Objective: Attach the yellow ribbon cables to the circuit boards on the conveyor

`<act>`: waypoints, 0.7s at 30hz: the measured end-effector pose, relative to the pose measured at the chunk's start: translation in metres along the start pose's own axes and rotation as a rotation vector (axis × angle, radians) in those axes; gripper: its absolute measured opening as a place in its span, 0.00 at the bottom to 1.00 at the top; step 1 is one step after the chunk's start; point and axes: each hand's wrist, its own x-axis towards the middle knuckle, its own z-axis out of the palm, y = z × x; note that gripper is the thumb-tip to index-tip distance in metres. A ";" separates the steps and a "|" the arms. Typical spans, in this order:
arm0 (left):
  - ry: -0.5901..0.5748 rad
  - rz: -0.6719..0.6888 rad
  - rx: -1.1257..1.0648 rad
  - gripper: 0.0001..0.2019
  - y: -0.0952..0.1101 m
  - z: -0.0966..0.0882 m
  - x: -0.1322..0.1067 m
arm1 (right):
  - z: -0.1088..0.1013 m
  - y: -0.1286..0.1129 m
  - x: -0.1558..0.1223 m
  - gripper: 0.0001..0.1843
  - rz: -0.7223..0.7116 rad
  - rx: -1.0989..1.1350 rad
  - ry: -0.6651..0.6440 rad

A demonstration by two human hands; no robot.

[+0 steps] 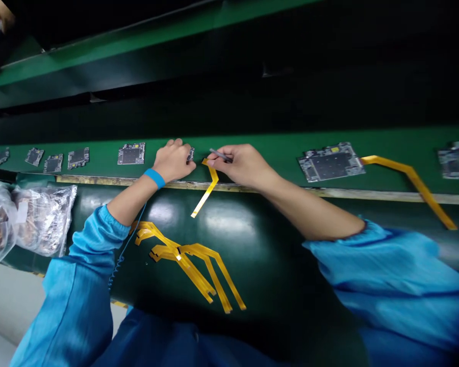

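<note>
My left hand [173, 161] lies closed over a small circuit board [191, 153] on the green conveyor belt [271, 148], mostly hiding it. My right hand [241, 164] pinches a thin grey tweezer-like tool [221, 155] right beside it. The tool's tip meets the upper end of a yellow flex ribbon cable [207, 187], which hangs from the board over the belt's edge toward me. A blue wrist strap [154, 178] with a coiled cord is on my left wrist.
Several circuit boards [131, 153] line the belt to the left. To the right, a board [331, 162] has a yellow ribbon [413, 181] attached; another board [457, 159] lies farther right. A pile of loose yellow ribbons [187, 262] and plastic bags [42, 216] rest on the dark bench.
</note>
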 end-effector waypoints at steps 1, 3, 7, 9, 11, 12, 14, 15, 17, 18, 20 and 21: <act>-0.003 -0.005 0.004 0.11 0.001 0.000 0.000 | 0.001 0.001 0.002 0.20 -0.001 0.005 0.003; -0.011 -0.015 0.005 0.11 0.004 0.001 0.001 | 0.003 0.002 0.006 0.18 0.007 -0.005 0.012; 0.002 0.006 -0.029 0.06 0.003 0.002 0.004 | 0.004 0.002 0.009 0.12 0.025 -0.033 0.052; 0.010 0.018 -0.074 0.05 -0.004 0.003 0.006 | 0.005 0.000 0.010 0.10 0.035 -0.058 0.059; 0.025 0.041 -0.137 0.05 -0.014 0.006 0.007 | 0.007 -0.002 0.011 0.10 0.046 -0.109 0.058; 0.040 0.064 -0.169 0.06 -0.020 0.009 0.007 | 0.007 -0.004 0.011 0.11 0.051 -0.139 0.057; 0.076 0.128 -0.220 0.07 -0.029 0.013 0.005 | 0.009 -0.007 0.011 0.11 0.063 -0.194 0.059; 0.095 0.162 -0.237 0.07 -0.033 0.016 0.003 | 0.009 -0.008 0.012 0.10 0.071 -0.217 0.059; 0.127 0.224 -0.248 0.08 -0.037 0.021 -0.001 | 0.009 -0.010 0.011 0.10 0.091 -0.259 0.062; 0.137 0.250 -0.240 0.08 -0.038 0.023 -0.003 | 0.009 -0.010 0.011 0.09 0.101 -0.279 0.065; 0.147 0.293 -0.204 0.10 -0.038 0.027 -0.007 | 0.009 -0.009 0.011 0.09 0.113 -0.316 0.071; 0.149 0.309 -0.179 0.11 -0.037 0.028 -0.008 | 0.009 -0.008 0.010 0.10 0.111 -0.331 0.073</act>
